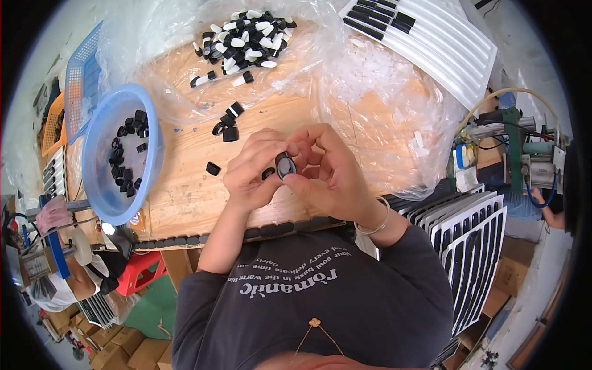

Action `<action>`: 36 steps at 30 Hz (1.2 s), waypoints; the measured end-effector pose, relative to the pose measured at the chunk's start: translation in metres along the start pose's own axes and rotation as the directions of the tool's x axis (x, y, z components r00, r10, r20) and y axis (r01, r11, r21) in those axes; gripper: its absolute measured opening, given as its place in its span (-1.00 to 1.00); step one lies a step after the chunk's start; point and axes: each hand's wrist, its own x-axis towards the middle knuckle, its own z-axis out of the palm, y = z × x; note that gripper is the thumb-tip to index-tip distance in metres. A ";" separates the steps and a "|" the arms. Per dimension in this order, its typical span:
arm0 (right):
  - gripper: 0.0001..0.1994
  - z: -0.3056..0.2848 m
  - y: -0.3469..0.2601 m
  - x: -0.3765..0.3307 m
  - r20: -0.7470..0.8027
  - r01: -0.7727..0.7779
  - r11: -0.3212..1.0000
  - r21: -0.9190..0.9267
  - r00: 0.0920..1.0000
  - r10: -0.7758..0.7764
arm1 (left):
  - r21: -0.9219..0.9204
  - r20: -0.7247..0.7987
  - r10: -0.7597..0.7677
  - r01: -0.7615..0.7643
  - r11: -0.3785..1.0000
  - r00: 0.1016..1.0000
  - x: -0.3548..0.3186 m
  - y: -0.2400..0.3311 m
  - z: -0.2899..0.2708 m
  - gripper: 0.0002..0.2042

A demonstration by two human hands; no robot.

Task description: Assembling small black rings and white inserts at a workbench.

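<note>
Close together over the table's front part, both my hands are closed. Between the thumb and fingers of my right hand [333,172] is a round black cap [285,166], tilted so that its shiny dark face shows. My left hand [251,165] has its fingertips against the cap's far side. A smaller black ring-like piece [268,173] shows between the left thumb and fingers; how it is held is partly hidden. Just left of my left hand lies a loose black cap [213,168]. Several more black caps [230,134] lie a little farther off.
A heap of black caps and white oval pieces [246,40] lies on clear plastic sheeting at the back. On the left stands a blue basin [154,123] with black caps inside. Small clear pieces [370,68] and a white slotted tray [450,55] are at the back right.
</note>
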 end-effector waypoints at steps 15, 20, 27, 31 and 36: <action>-0.66 -0.013 0.017 0.021 0.273 -0.329 0.897 0.296 0.929 0.250 | 0.202 0.364 0.103 -0.186 0.961 0.926 0.028 0.016 -0.034 -0.59; -0.69 -0.007 0.012 0.016 0.236 -0.197 0.946 0.257 0.962 0.136 | 0.240 0.337 0.146 -0.235 0.942 0.930 0.034 0.024 -0.029 -0.61; -0.62 -0.028 0.021 0.020 0.064 -0.263 0.950 0.166 0.965 0.256 | 0.428 0.434 -0.097 -0.111 0.897 0.896 0.044 0.013 -0.028 -0.53; -0.62 -0.025 0.031 0.012 -0.089 -0.016 0.995 0.096 0.996 0.025 | 0.404 0.394 -0.136 -0.039 0.914 0.909 0.046 0.015 -0.011 -0.54; -0.67 -0.029 0.029 0.004 -0.184 0.053 0.995 0.080 0.982 -0.038 | -0.125 0.092 -0.609 0.616 0.778 0.788 0.020 0.007 -0.007 -0.79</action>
